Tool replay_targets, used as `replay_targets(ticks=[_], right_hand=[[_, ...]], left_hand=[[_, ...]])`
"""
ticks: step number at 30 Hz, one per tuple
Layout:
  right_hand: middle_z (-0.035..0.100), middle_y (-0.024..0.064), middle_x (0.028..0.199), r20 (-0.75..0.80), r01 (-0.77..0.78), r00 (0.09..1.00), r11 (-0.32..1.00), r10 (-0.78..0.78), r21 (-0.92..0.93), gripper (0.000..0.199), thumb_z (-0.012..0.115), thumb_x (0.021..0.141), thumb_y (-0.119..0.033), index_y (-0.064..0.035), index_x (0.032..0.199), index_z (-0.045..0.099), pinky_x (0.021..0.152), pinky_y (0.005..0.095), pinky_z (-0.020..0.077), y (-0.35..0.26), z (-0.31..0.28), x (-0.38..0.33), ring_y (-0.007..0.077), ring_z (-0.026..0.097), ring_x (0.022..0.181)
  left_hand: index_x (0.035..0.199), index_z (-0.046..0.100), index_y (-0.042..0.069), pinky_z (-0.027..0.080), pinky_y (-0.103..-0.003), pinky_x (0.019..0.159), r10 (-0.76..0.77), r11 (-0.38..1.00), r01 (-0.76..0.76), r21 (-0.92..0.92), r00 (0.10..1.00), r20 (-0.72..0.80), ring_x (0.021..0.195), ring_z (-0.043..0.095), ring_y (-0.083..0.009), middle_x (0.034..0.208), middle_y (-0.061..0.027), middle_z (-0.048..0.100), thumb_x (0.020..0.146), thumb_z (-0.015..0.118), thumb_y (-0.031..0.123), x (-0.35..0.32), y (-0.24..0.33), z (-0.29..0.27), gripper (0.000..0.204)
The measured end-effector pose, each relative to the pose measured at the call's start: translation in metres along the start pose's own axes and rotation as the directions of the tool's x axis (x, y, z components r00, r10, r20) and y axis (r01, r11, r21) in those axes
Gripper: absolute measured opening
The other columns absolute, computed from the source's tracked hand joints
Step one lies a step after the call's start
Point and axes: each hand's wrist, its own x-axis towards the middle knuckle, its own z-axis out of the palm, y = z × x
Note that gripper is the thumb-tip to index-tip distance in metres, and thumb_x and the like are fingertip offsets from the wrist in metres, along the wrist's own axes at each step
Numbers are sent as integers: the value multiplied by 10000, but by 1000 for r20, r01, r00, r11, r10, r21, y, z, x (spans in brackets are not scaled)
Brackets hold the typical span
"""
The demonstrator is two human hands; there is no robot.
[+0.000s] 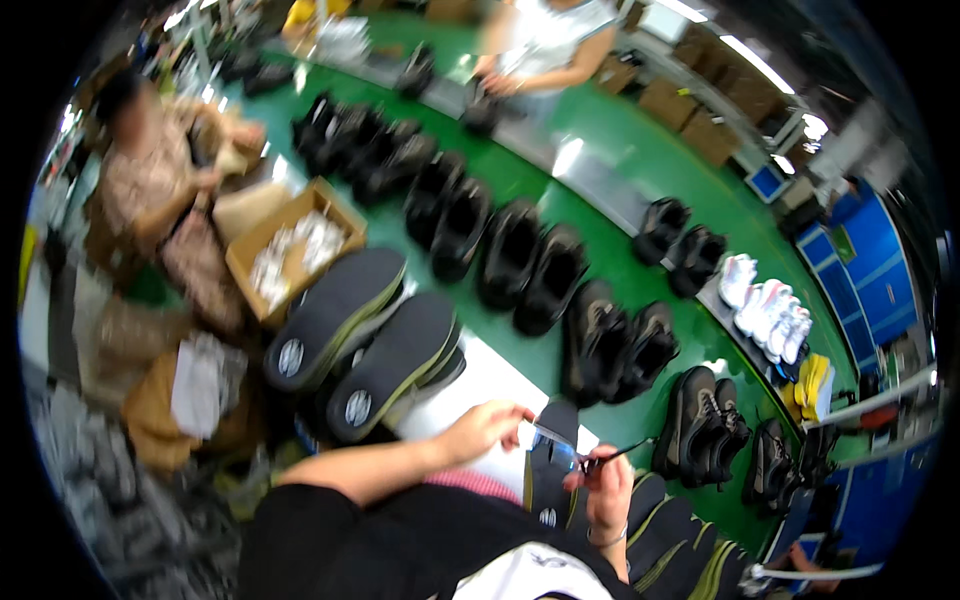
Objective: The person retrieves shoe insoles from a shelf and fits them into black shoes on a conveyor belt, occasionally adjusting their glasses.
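My left hand (490, 428) is closed in a pinch on one end of a small clear, bluish strip (552, 443), too blurred to name surely. My right hand (606, 487) is closed around a thin black stick-like tool (630, 450) that points to the right, and its fingers are close to the strip's other end. Below and between both hands lies a dark insole (543, 490) with a pale oval mark. Left of my hands rest stacked black insoles (345, 310) with yellow-green edges. More insoles (655, 530) lie beside my right wrist.
Pairs of dark shoes (520, 255) line the green conveyor belt (510, 350). An open cardboard box (345, 205) with white pieces stands left. White bundles (770, 310) and yellow items (815, 385) are at right. One co-worker (150, 190) sits left; another (550, 50) handles a shoe across the belt.
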Motion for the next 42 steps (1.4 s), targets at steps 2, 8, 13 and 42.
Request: replay_targets(ticks=[2,8,13,42], right_hand=[[557,113,850,146,-45,989,981,17,187,206,459,878,-165,27,938,505,555,312,508,5,-3,3,201,596,654],[564,68,762,201,-360,911,932,360,-35,142,521,840,-112,19,892,541,560,305,511,9,10,10,167,589,615],[555,36,698,191,-371,894,908,406,-194,87,544,826,-100,-18,832,516,525,225,477,5,36,24,122,567,573],[588,82,796,-244,-234,966,693,86,-682,223,540,815,-159,11,960,536,613,261,448,28,-77,65,136,562,687]], left_hand=[[978,538,-13,446,-231,574,34,999,-35,-13,997,-64,592,535,-116,689,-75,533,903,304,299,-11,7,1,397],[906,566,-22,460,-220,530,61,997,-63,-32,995,-75,629,532,-118,818,-72,530,869,409,452,-31,-16,-15,500],[864,585,12,460,-276,654,266,903,-168,396,942,-205,742,545,-163,871,-93,538,802,574,248,-45,-33,-18,244],[1045,546,70,462,-400,702,498,167,614,771,623,-604,870,560,-318,1068,-103,519,806,522,349,-18,-12,-114,368]])
